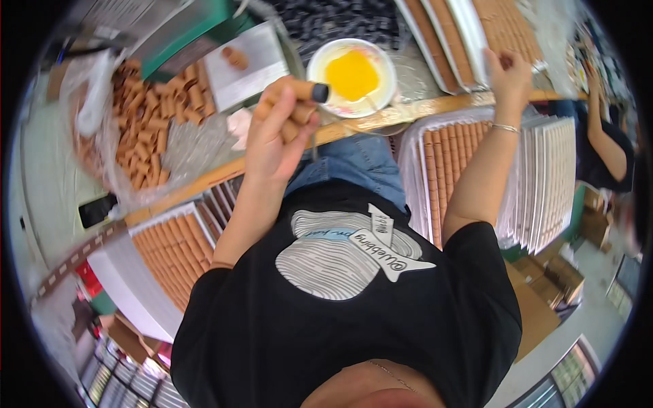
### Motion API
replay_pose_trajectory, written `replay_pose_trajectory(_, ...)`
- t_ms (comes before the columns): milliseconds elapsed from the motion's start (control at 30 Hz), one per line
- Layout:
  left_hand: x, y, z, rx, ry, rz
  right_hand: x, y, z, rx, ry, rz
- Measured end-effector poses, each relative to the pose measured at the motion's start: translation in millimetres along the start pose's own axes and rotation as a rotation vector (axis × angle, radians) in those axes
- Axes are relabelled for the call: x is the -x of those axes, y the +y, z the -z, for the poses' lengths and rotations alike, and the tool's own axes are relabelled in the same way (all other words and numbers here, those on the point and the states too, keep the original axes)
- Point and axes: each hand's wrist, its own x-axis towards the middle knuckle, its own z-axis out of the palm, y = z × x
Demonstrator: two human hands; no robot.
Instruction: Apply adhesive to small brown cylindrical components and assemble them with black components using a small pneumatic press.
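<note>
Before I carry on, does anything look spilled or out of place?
Two small things: a stray brown piece lies on the pale square slab, apart from the loose brown tubes, and a crumpled pale scrap lies near the bench edge. I see no spill around the yellow-filled bowl.

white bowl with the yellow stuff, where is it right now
In the head view, the white bowl is at the top, slightly right of centre, just right of the left hand and below the black pieces.
</note>
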Motion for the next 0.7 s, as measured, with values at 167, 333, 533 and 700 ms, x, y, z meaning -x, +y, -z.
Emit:
replay_pose_trajectory(167,3.4,13.5,11.0,-0.256,0.013,-0.287,19.9,-45.6,38.1,-0.182,0.156,-0.112)
replay_pose_trajectory(333,8.2,23.0,17.6,-0.424,0.079,-0.463,114.8,-183.2,30.1,-0.941,-0.472,0.318)
replay_pose_trajectory(533,16.0,42.3,34.0,-0.571,0.074,-0.429,134.5,-236.6,22.7,-0.751,-0.531,0.761)
replay_pose_trajectory(700,16.7,48.6,29.6,-1.019,0.103,-0.579,138.9,-243.1,-1.6,-0.663,-0.474,0.868)
